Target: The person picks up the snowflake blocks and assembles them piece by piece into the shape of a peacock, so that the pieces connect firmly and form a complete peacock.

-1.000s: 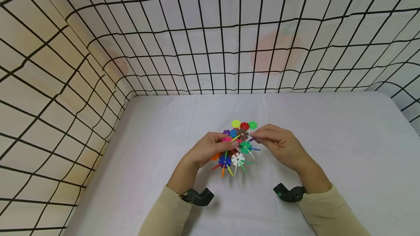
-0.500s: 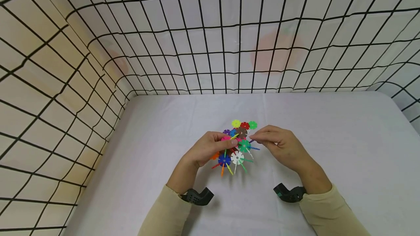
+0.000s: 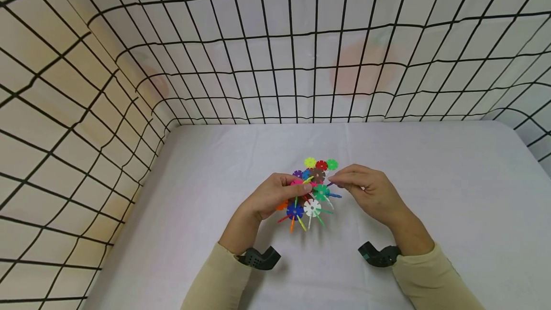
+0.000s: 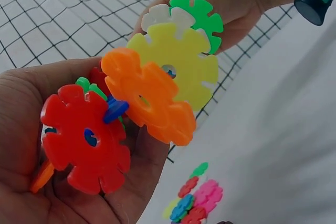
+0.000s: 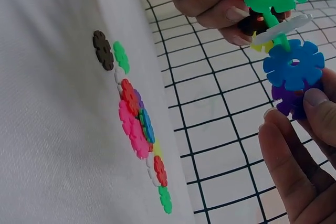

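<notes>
White tabletop (image 3: 206,176), purple disc (image 3: 330,184) edge-on, aslant.

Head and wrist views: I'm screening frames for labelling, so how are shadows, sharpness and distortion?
Head view: soft shadow on the white cloth below the left hand, mesh looks bowed, lens or wire unclear; left wrist view: red disc crisp, loose pink disc softer, faint shadow bands on the cloth; right wrist view: blue disc clear-edged, diffuse shadow bands at upper left.
</notes>
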A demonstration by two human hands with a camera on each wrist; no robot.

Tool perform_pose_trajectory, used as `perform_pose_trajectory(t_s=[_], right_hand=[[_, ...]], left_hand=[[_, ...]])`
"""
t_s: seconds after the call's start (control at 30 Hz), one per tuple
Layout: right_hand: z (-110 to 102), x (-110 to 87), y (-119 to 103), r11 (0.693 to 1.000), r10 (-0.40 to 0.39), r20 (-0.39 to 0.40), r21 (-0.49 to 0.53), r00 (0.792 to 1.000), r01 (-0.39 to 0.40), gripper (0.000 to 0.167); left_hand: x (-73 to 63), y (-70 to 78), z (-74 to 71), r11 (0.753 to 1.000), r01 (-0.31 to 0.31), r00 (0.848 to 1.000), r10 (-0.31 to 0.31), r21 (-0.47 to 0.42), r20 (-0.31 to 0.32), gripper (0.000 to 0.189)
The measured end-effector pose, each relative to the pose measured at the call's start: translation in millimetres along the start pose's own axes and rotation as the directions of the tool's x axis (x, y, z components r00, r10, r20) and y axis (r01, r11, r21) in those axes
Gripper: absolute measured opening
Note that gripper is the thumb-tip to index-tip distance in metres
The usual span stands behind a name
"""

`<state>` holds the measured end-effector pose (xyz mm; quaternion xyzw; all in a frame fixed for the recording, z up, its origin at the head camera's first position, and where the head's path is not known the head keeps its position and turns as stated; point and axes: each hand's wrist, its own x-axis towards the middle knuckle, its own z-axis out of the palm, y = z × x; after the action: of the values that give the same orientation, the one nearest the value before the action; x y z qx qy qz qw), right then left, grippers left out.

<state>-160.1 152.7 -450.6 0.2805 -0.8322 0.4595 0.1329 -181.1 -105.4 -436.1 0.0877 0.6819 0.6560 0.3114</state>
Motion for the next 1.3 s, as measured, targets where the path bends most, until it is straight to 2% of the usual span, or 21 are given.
perform_pose_trajectory(t_s=[0.27,0.5,0.6,0.7,0.8,0.9,0.97,1.03,1.13,1.2,1.3], right_hand=[[3.1,2.9,-0.9,0.999,-0.039,0.017,0.001,0.999,0.039,0.031],[9.0,7.7,-2.4,0.991,-0.134,-0.027,0.002,0.991,0.134,0.035],[11.2,10.2,-2.8,0.990,-0.136,-0.044,-0.037,0.990,0.134,0.034],[13.5,11.6,-2.6,0.998,-0.066,-0.046,-0.024,0.997,0.065,0.033],[16.9,12.4,-1.3,0.998,0.055,-0.039,0.003,0.998,-0.055,0.034],[25.1,12.0,1.3,0.982,0.191,-0.007,-0.016,0.982,-0.191,0.029],[35.2,11.2,3.2,0.967,0.254,0.052,-0.047,0.966,-0.252,0.023],[47.7,9.5,4.9,0.956,0.281,0.117,-0.127,0.953,-0.266,0.023],[64.8,6.6,7.0,0.939,0.272,0.175,-0.262,0.946,-0.221,0.033],[72.2,4.0,8.4,0.916,0.266,0.161,-0.350,0.950,-0.197,0.040],[77.7,0.8,10.9,0.892,0.264,0.123,-0.409,0.957,-0.194,0.039]], left_hand=[[-0.1,0.8,-2.4,1.000,-0.027,1.000,0.027,-0.010,-0.012,0.023],[-0.8,2.2,-4.0,0.999,-0.052,0.998,0.051,-0.018,-0.034,0.021],[-1.2,3.0,-6.7,0.998,-0.065,0.997,0.065,-0.010,-0.033,0.021],[-2.1,4.1,-12.2,0.997,-0.076,0.996,0.076,0.003,-0.043,0.021],[-4.0,6.3,-19.7,0.997,-0.083,0.992,0.082,-0.006,-0.098,0.024],[-6.4,9.5,-25.4,0.993,-0.107,0.980,0.097,-0.049,-0.173,0.028],[-6.8,10.4,-26.6,0.987,-0.128,0.972,0.105,-0.096,-0.211,0.028],[-6.0,10.6,-24.7,0.978,-0.151,0.965,0.114,-0.146,-0.236,0.025],[-3.3,8.0,-18.3,0.961,-0.171,0.962,0.115,-0.217,-0.248,0.018],[-1.7,5.8,-12.7,0.953,-0.177,0.963,0.117,-0.244,-0.243,0.016],[-0.4,2.6,-6.3,0.951,-0.181,0.962,0.118,-0.250,-0.247,0.016]])
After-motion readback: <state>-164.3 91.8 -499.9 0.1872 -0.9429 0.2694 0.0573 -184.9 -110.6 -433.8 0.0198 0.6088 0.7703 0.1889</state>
